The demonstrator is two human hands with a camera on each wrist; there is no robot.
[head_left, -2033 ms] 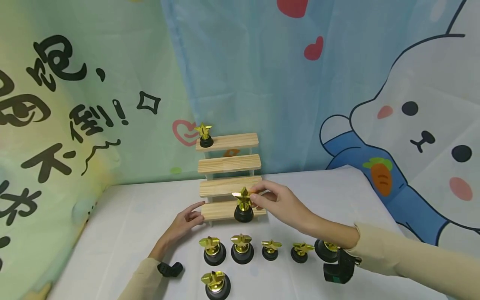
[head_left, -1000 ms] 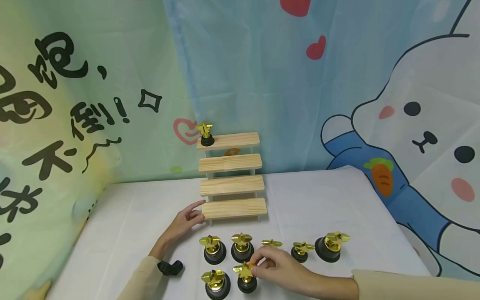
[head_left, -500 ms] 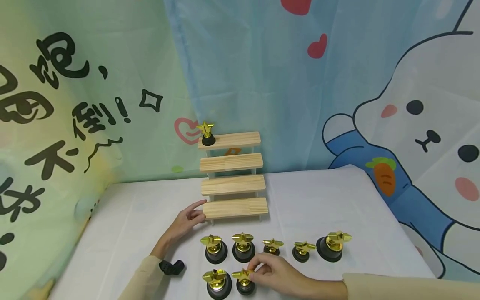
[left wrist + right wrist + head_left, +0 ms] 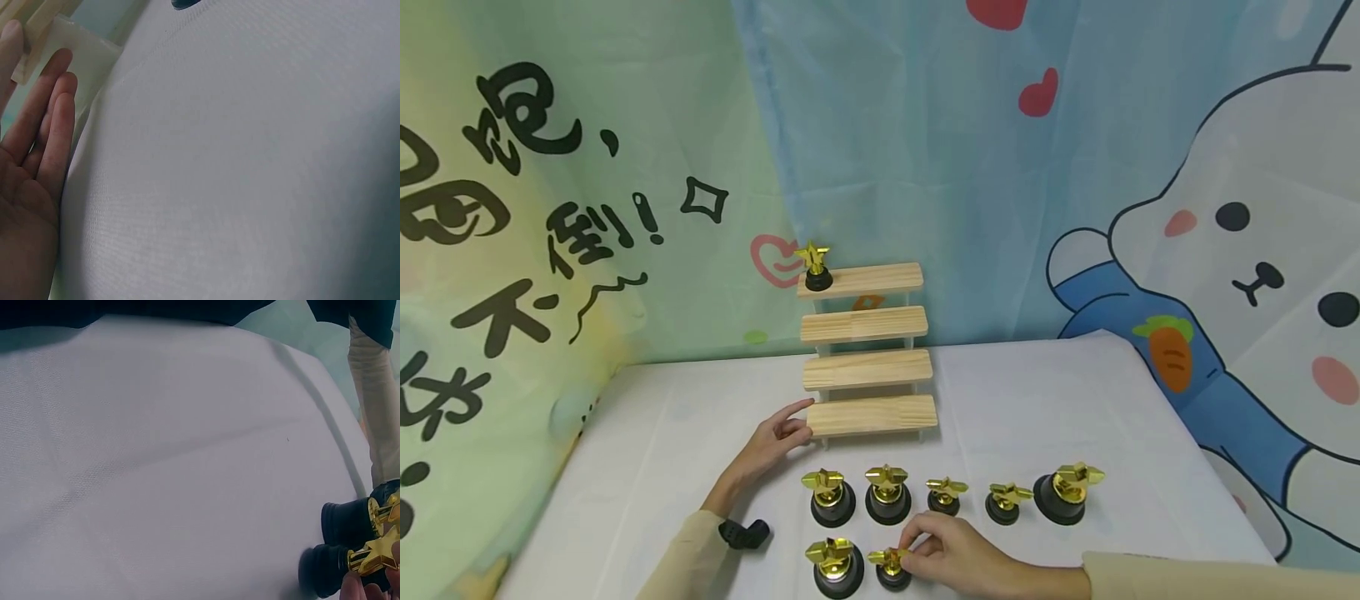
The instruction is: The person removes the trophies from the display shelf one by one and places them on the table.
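My right hand (image 4: 958, 554) pinches a small gold star trophy (image 4: 891, 571) with a round black base at the front of the table. In the right wrist view, fingertips (image 4: 353, 587) touch the gold star (image 4: 380, 550); the rest of the hand is cut off. My left hand (image 4: 771, 446) rests against the left end of the lowest board (image 4: 872, 415) of a four-step wooden display rack. Its fingers (image 4: 56, 134) look fairly straight in the left wrist view. Another trophy (image 4: 835, 568) stands just left of the pinched one.
Behind these stands a row of several trophies, from a left one (image 4: 831, 500) to a larger right one (image 4: 1063, 493). One trophy (image 4: 815, 268) sits on the rack's top board (image 4: 872, 279), at its left end. A printed curtain (image 4: 925, 167) hangs behind the white-covered table (image 4: 1045, 408).
My right hand has brought the small trophy from in front of the lowest board down to the table's front, where its star has tipped lower. My left hand stays at the rack.
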